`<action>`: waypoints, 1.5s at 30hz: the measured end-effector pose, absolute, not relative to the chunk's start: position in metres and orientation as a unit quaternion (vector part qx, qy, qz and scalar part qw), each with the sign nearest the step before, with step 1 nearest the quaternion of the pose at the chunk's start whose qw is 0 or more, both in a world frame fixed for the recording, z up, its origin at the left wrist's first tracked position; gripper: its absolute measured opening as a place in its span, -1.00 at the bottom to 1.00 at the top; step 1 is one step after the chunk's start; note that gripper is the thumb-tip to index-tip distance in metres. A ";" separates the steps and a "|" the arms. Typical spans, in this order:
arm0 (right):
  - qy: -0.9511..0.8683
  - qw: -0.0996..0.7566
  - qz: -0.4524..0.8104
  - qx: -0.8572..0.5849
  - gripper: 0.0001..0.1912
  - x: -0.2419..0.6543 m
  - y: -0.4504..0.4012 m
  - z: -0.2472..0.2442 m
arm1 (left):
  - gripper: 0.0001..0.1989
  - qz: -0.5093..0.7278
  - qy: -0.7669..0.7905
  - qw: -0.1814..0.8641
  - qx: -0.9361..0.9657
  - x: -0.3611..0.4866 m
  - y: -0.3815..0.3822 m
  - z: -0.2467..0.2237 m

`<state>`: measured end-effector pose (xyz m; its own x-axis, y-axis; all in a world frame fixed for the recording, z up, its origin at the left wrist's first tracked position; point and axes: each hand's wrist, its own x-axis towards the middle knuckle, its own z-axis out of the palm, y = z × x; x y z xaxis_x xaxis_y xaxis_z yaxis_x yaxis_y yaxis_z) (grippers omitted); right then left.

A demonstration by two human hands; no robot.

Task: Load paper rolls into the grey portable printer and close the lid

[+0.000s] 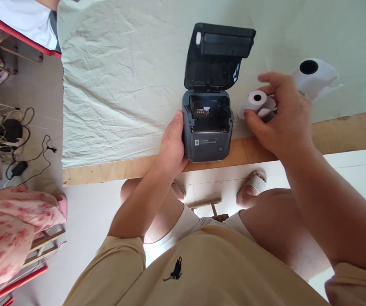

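A dark portable thermal printer (207, 146) stands at the table's front edge, its black lid (213, 63) swung up and its paper bay exposed. My left hand (172, 144) grips the printer along its left side, thumb on the casing. To the right, a small white paper roll (255, 100) with a dark core lies on the cloth, a loose end trailing. Around it curl the thumb and a finger of my right hand (285, 112), while the index finger sticks out above. Whether the roll is lifted at all, I cannot tell.
A larger white paper roll (318, 78) is behind my right hand. Pale green cloth (122, 76) covers the wooden table (106, 171). Cables and a black adapter (19, 168) lie at left, near a floral cloth (13, 229). Another person's arm shows at the top left.
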<state>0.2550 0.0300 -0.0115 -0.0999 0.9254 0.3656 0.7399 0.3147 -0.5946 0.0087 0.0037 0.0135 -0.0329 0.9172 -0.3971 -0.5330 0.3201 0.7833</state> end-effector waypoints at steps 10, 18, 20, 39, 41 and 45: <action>-0.709 0.388 0.139 -0.571 -0.26 0.252 0.028 -0.007 | -0.69 0.541 0.475 0.666 0.195 0.011 0.006 0.019; -0.635 0.471 0.160 -0.591 -0.42 0.241 0.028 -0.003 | -0.62 0.537 0.465 0.676 0.195 0.011 0.005 0.018; -0.641 0.488 0.131 -0.578 -0.48 0.236 0.025 0.005 | -0.58 0.528 0.454 0.689 0.199 0.011 0.005 0.020; -0.810 0.419 0.008 -0.411 -0.81 0.202 0.036 0.021 | -0.63 0.506 0.424 0.676 0.326 0.000 -0.001 0.019; -0.810 0.427 0.026 -0.401 -0.80 0.204 0.037 0.022 | -0.66 0.508 0.423 0.676 0.326 0.001 -0.001 0.019; -0.817 0.452 0.034 -0.357 -0.79 0.206 0.034 0.022 | -0.71 0.510 0.412 0.677 0.333 0.001 -0.001 0.015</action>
